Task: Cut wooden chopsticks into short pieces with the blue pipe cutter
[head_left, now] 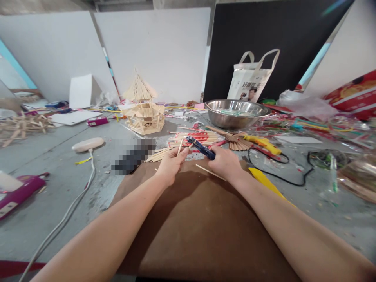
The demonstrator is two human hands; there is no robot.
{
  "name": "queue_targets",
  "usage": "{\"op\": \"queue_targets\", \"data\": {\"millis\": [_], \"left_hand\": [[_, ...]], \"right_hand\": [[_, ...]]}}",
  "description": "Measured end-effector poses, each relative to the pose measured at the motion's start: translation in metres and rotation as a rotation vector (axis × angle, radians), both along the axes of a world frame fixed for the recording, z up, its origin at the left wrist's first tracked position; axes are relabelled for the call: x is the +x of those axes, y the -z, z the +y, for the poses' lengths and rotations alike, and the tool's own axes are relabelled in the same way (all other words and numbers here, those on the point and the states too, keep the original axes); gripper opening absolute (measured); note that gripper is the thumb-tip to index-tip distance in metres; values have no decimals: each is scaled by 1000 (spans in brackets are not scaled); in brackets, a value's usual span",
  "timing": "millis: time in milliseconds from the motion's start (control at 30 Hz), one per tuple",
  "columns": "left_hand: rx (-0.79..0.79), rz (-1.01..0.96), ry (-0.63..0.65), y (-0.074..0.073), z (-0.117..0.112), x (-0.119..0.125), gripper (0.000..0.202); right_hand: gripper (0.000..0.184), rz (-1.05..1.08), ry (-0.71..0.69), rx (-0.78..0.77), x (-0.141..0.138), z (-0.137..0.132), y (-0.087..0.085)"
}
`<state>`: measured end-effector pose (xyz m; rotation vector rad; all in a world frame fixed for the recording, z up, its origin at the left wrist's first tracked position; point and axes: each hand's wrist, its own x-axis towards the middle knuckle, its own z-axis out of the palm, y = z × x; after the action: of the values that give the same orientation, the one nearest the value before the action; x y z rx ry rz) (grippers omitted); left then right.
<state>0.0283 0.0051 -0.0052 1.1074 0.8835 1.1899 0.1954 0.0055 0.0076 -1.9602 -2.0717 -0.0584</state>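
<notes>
My left hand [173, 161] is closed, pinching a thin pale wooden stick [179, 148] that points upward. A short piece of stick also shows at its fingertips, close to the tool. In my right hand [225, 161] is a slim dark blue hand tool [202, 149], its far end just beside the left fingertips; its exact kind is unclear. Beyond both hands lies a pile of wooden sticks [195, 138], some with red wrapping. One loose stick [210, 172] rests on the brown cloth [188, 223] below my right hand.
A wooden stick pagoda model [143, 109] stands beyond the pile. To its right are a steel basin [237, 113] and a white bag [249, 80]. A yellow glue gun [263, 144] with black cord lies right, near a folding fan [239, 143]. A white corded device [88, 145] lies left.
</notes>
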Motion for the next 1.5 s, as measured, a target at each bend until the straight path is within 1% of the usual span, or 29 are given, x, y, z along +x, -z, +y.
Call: {"op": "queue_targets", "data": {"millis": [200,567,800,933,1333,1500], "left_hand": [[-53,-20,49,-1,3,-2,29],[-45,-38,110,-4,4,-5,26],[-58,-52,151,-4,4,-3,27],[-46,-41,142,-3,4,-5,27],[-88,-74,170,-5,1,-5,25],[-92,-79,177,-3,2,-6,26]], "right_hand": [[26,2,-32,62,1,-1,2],[24,40,-99,155,3,-3,4],[32,87,-157,139,4,-3,3],[34,84,-154,140,4,-3,3],[31,75,-153,151,3,-4,2],[33,81,-156,149,3,-5,2]]}}
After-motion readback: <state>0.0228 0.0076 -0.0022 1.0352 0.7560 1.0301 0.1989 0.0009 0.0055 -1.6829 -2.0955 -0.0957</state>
